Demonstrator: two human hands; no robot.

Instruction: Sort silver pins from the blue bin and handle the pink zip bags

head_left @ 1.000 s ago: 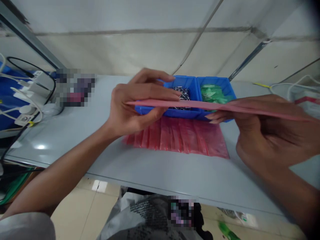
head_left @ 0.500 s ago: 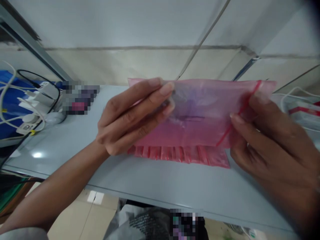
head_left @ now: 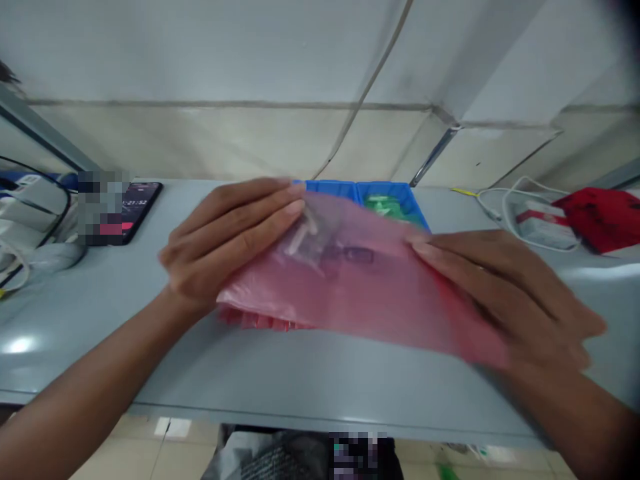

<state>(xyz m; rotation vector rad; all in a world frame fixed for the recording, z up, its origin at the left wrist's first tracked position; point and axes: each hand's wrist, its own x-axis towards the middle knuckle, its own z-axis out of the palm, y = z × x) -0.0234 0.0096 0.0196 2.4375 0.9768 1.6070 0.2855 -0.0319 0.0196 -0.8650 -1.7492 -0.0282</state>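
A translucent pink zip bag (head_left: 345, 293) is stretched between my hands above the table. Through its film shows a small clear packet (head_left: 313, 240) with whitish contents that I cannot make out. My left hand (head_left: 230, 240) is closed on the bag's left end, fingers over the top and thumb hidden. At the other end, my right hand (head_left: 515, 293) pinches the bag near its red zip strip (head_left: 457, 313). Beneath the held bag, a row of more pink bags (head_left: 265, 323) lies on the grey table (head_left: 320, 380), mostly covered from sight.
Behind the bag stand blue trays (head_left: 395, 190); the right one holds green packets (head_left: 385, 205). A phone (head_left: 143, 210) and white plugs with cables (head_left: 30, 213) lie at the left. To the right are a white cable, a small box (head_left: 545, 223) and a red item (head_left: 603, 217).
The view has shifted right. The held bag has tilted, its right end now lower, and my right hand has turned over along the zip edge. The blue trays have come into sight.
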